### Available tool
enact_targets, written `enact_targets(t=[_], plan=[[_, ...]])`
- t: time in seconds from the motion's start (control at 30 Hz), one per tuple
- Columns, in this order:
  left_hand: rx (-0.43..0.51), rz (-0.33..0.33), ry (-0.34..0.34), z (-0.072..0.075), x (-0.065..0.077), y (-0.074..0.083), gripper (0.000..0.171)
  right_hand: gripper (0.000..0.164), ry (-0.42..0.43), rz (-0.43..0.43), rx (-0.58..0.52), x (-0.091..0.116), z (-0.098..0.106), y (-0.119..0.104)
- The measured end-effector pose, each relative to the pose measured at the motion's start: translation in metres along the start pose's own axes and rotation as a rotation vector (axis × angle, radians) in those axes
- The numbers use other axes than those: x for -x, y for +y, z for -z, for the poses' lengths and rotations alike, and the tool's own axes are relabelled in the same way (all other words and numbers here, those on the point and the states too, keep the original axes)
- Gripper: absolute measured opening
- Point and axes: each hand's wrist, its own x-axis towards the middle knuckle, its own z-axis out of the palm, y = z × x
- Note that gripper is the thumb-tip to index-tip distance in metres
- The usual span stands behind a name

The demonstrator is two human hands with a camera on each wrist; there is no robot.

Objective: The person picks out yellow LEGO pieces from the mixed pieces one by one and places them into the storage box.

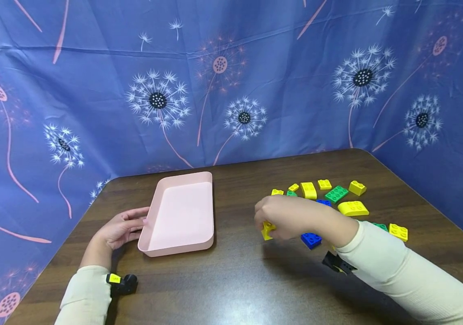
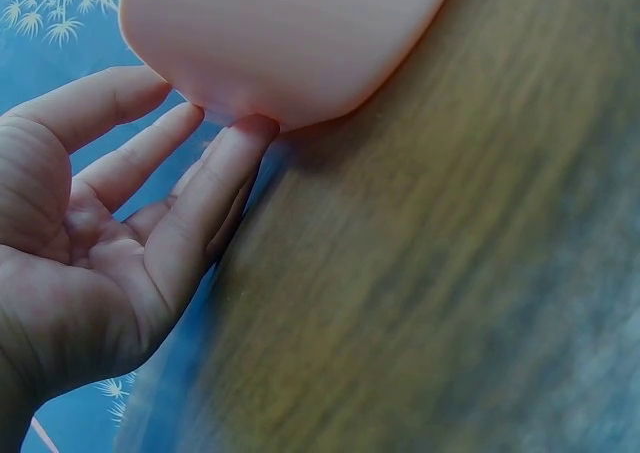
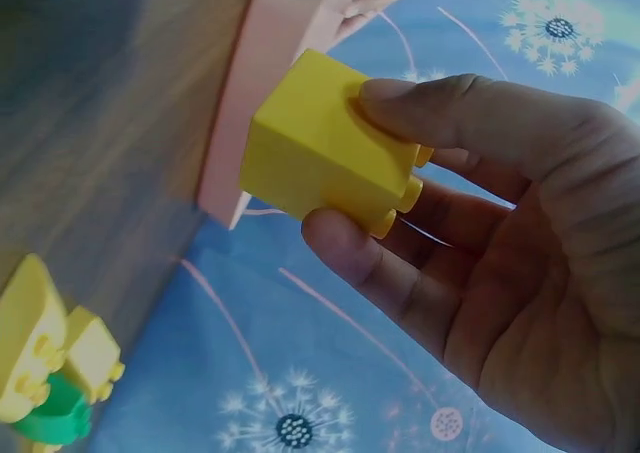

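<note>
My right hand (image 1: pixel 288 216) pinches a yellow toy brick (image 3: pixel 325 133) between thumb and fingers. In the right wrist view its studs face the palm and its smooth base points toward the tray. From the head, the hand covers most of this brick, and it hangs above the table to the right of the tray. A pale pink rectangular tray (image 1: pixel 182 216) lies at the left with a bare floor. Fingertips of my left hand (image 1: pixel 122 230) touch the outside of its left wall (image 2: pixel 280 48), with the fingers nearly straight.
Loose bricks lie at the right of the brown table (image 1: pixel 231 284): a green brick (image 1: pixel 336 193), a blue brick (image 1: pixel 311 240), a curved yellow brick (image 1: pixel 353 208) and several others. Some are partly hidden by my right forearm. A blue dandelion-print cloth (image 1: pixel 288 81) hangs behind the table.
</note>
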Motion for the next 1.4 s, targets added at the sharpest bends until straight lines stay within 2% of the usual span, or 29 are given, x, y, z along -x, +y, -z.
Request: enact_targets(t=[0.27,0.53,0.8,1.03,1.2,1.3,1.4], plan=[[0.019,-0.001,0.004,0.006,0.006,0.002,0.038,0.017,-0.011,0.048,-0.029,-0.040,0.011,-0.003],[0.009,0.011,-0.001,0.003,0.005,0.002,0.042,0.015,0.012,0.115,-0.023,-0.069,0.001,0.001],[0.022,-0.001,-0.014,0.004,0.001,0.000,0.048,0.013,0.019,0.104,-0.040,-0.103,-0.004,0.008],[0.030,-0.007,-0.015,0.000,0.000,-0.003,0.044,0.015,0.041,0.083,-0.083,-0.141,-0.011,0.014],[0.027,-0.003,-0.031,0.000,-0.001,-0.006,0.040,0.018,0.017,0.023,0.013,-0.171,-0.016,0.014],[0.015,-0.005,-0.029,0.001,0.000,-0.007,0.044,0.021,-0.020,-0.025,0.063,-0.189,-0.014,0.011],[-0.011,-0.016,-0.022,0.001,-0.001,-0.005,0.052,0.022,-0.043,-0.039,0.065,-0.206,-0.012,0.011]])
